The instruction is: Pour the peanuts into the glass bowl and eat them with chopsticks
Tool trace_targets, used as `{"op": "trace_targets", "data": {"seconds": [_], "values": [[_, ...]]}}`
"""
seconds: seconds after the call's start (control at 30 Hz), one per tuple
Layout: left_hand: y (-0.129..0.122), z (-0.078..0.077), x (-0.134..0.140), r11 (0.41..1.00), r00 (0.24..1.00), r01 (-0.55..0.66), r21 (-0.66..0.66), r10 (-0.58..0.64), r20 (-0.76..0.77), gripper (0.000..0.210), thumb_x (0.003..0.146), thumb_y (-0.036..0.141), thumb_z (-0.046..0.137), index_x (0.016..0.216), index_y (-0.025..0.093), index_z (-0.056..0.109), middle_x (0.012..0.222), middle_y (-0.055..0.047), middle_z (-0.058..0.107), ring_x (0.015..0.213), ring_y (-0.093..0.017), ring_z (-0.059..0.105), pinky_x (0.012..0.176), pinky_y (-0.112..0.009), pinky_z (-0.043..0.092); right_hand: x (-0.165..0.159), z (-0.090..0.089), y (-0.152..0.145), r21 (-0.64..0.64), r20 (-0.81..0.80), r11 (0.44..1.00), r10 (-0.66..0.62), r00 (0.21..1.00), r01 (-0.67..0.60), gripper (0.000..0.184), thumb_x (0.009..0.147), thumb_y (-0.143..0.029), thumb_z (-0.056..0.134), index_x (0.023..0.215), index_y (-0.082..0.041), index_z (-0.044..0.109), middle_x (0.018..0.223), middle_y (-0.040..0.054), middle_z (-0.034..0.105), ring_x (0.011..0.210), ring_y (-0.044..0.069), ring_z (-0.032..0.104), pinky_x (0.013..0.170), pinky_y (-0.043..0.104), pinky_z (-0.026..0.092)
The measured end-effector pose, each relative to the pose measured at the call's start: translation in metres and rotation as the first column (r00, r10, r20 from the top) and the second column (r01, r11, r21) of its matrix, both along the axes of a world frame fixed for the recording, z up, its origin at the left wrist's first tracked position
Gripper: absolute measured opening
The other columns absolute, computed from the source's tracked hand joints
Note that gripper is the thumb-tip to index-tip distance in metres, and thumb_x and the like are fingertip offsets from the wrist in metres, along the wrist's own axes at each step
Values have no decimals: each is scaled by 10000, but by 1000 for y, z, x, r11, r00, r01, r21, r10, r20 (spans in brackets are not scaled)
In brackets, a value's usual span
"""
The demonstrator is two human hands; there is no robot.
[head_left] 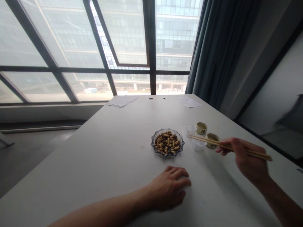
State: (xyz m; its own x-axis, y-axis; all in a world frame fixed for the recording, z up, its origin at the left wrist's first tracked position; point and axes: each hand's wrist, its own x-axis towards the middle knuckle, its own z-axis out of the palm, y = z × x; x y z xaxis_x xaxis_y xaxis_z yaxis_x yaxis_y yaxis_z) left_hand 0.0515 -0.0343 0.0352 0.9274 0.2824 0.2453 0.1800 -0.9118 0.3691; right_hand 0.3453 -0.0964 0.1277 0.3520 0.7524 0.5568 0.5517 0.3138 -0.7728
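My right hand (251, 157) grips a pair of wooden chopsticks (227, 146), which point left. Their tips are above the clear plastic cups, with nothing visible between them. My left hand (174, 187) rests on the table in front of the bowl, fingers loosely bent and apart, holding nothing. A scalloped glass bowl (153, 148) contains peanuts in the shell (168, 142) mixed with small dark pieces. To its right stand two clear plastic cups, a nearer one (198, 145) and a farther one (190, 130). Beside them are two beige ceramic cups with dark marks, one farther (201, 127) and one nearer (210, 143), partly behind the chopsticks.
Everything stands on a white table (106, 164). Paper sheets lie at its far left (121, 101) and far right (190, 102). Two small round fittings sit near the far edge. Beyond are large windows (127, 37) and a dark blue curtain (220, 47).
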Motion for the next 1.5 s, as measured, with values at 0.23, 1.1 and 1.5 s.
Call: {"op": "trace_targets", "data": {"seconds": [0.23, 1.1, 1.5], "values": [[0, 2, -1, 1000, 1000, 1, 2, -1, -2, 350, 998, 303, 667, 1336, 267, 584, 1454, -48, 618, 1376, -254, 570, 1201, -395, 369, -65, -6, 51, -194, 27, 905, 390, 921, -378, 509, 1070, -544, 560, 774, -181, 760, 613, 49, 730, 521, 163, 648, 537, 281, 529], [0, 2, -1, 1000, 1000, 12, -16, -12, 0, 356, 1015, 315, 649, 1361, 264, 583, 1464, -76, 613, 1377, -281, 572, 1198, -418, 368, -74, -29, 51, -229, -114, 899, 356, 927, -374, 486, 1030, -578, 619, 794, -181, 769, 730, 73, 781, 621, 182, 711, 592, 277, 590], [1, 5, -2, 999, 1000, 14, -33, -15, -18, 364, 1008, 320, 651, 1364, 275, 590, 1449, -73, 619, 1379, -285, 570, 1206, -429, 379, -73, -29, 47, -231, -101, 902, 350, 931, -364, 465, 1022, -582, 630, 816, -195, 783, 736, 68, 780, 630, 186, 711, 599, 284, 599]]}}
